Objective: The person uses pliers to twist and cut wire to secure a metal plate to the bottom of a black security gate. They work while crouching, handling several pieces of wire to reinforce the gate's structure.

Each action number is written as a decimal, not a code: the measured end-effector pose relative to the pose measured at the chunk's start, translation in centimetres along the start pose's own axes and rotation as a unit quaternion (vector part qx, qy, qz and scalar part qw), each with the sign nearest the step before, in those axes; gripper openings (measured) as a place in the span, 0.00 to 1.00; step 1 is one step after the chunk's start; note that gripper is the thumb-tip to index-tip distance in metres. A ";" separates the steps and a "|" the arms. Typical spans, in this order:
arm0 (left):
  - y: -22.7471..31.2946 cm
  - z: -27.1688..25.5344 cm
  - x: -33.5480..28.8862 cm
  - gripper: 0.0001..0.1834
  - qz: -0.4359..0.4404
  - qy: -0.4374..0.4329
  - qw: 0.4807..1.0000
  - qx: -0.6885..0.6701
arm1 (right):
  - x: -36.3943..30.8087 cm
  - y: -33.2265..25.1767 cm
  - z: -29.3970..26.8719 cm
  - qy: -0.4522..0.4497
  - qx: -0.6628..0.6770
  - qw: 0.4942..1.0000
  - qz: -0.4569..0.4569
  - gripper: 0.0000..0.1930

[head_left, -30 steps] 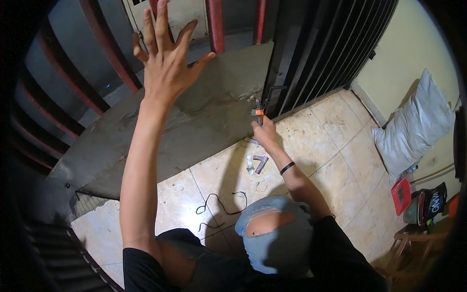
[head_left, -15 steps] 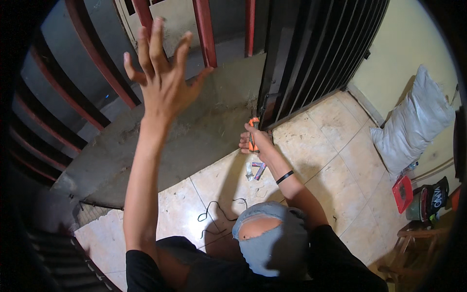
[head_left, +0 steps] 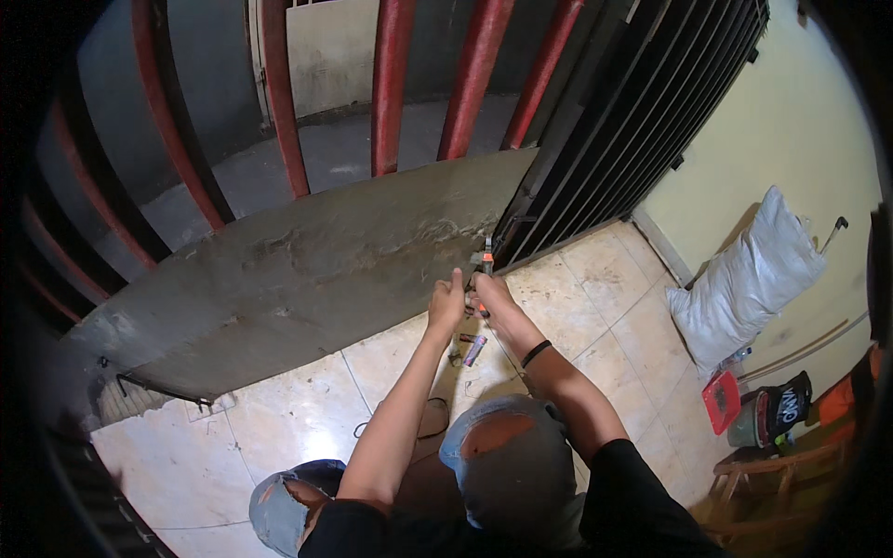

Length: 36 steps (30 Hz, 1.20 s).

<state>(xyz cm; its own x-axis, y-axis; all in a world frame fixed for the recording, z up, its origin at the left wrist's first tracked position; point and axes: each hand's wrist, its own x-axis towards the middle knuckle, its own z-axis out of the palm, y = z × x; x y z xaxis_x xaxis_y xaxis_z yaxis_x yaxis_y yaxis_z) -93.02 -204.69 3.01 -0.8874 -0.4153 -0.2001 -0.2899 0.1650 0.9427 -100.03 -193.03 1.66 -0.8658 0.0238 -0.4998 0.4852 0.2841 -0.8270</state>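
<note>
My right hand (head_left: 493, 296) is closed around pliers (head_left: 486, 257) with orange-and-dark handles, their metal head upward beside the bottom corner of the black barred gate (head_left: 595, 158). Close against it on the left is my left hand (head_left: 446, 305), its fingers curled in and partly hidden; what they grip cannot be made out. Below the hands, a small purple tube-shaped pack (head_left: 474, 351) lies on the tiles, with a small pale piece (head_left: 455, 355) next to it. A thin black cord (head_left: 433, 431) shows partly behind my left forearm.
A low grey cement wall (head_left: 279, 288) topped by red bars (head_left: 391, 93) runs across the front. To the right, a stuffed white sack (head_left: 749, 284) leans on the yellow wall, near a red dustpan (head_left: 720, 402), a bucket (head_left: 747, 423) and a wooden stool (head_left: 781, 465).
My left hand, raised and spread before, has come down to my right hand, its fingers now curled. The pliers stay in my right hand, with their metal head now showing. The view has shifted.
</note>
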 end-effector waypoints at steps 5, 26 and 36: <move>3.6 1.1 -0.5 0.58 -0.128 -0.228 0.946 -0.193 | 0.6 -0.4 -1.4 0.091 -0.127 0.986 -0.058 0.23; 4.6 -0.2 2.6 0.40 -0.142 -0.354 0.908 -0.175 | -3.1 -2.7 1.7 0.044 0.050 0.998 -0.008 0.05; 5.0 0.6 2.6 0.33 -0.200 -0.343 0.897 -0.192 | 1.8 -0.4 -0.3 0.048 -0.045 0.997 -0.031 0.09</move>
<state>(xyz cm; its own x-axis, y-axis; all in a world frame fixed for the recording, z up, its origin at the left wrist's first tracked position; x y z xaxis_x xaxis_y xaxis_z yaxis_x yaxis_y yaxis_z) -96.97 -204.40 7.08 -0.7904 0.2979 -0.5353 -0.6058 -0.2500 0.7553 -101.83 -192.79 1.13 -0.9035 0.0946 -0.4179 0.4214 0.3731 -0.8266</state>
